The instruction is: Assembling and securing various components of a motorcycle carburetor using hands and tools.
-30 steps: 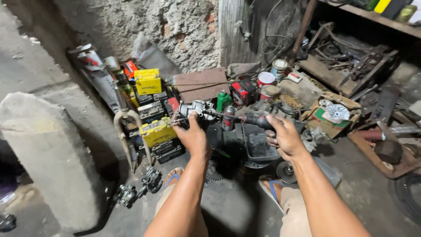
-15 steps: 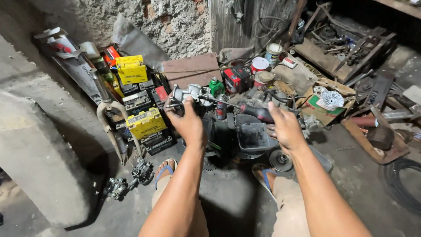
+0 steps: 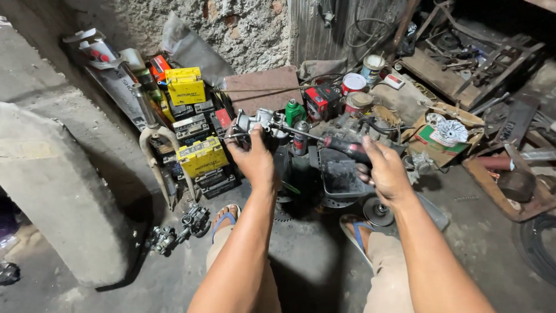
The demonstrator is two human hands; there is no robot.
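mid-frame, left hand (image 3: 255,159) grips a metal carburetor (image 3: 258,123); right hand (image 3: 385,171) clasps a screwdriver (image 3: 324,139), tip at it. work looks midway.

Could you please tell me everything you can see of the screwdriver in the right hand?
The screwdriver has a dark red and black handle and a thin, bare metal shaft. It lies nearly level, the right hand gripping the handle. The shaft runs left to the grey metal carburetor held up by the left hand; its tip is hidden there.

Left hand (image 3: 255,159) and right hand (image 3: 385,174) clenched, arms outstretched.
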